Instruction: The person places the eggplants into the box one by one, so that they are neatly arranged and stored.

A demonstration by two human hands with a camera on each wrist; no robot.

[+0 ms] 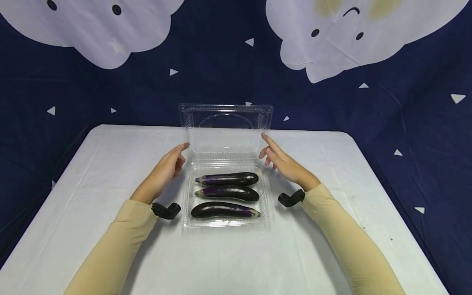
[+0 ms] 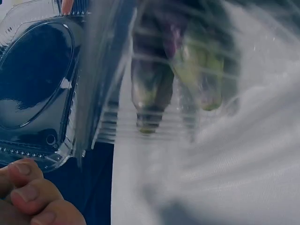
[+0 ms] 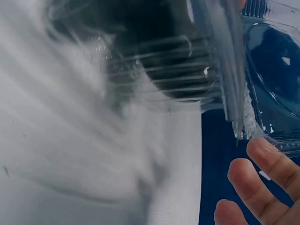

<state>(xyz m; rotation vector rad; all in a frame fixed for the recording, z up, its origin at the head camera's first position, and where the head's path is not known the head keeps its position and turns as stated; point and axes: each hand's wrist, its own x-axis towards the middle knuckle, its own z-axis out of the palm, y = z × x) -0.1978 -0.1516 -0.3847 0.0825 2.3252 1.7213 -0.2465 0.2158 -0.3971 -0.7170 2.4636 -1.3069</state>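
Observation:
A clear plastic clamshell box (image 1: 225,224) lies on the table with its lid (image 1: 226,107) raised upright at the back. Three eggplants lie crosswise in its base: a back one (image 1: 230,179), a middle one (image 1: 230,192) and a front one (image 1: 223,209), whose stem end points right. At the lid's left edge, my left hand (image 1: 169,166) reaches with its index finger extended and the others loosely bent. My right hand (image 1: 284,163) has its fingers spread at the lid's right edge. Left fingers (image 2: 35,197) and right fingers (image 3: 253,185) appear beside the lid in the wrist views.
A white cloth covers the table (image 1: 295,262). Close behind its far edge hangs a dark blue curtain (image 1: 221,61) with clouds and small triangles. Black wrist mounts (image 1: 166,211) jut inward on either side of the box.

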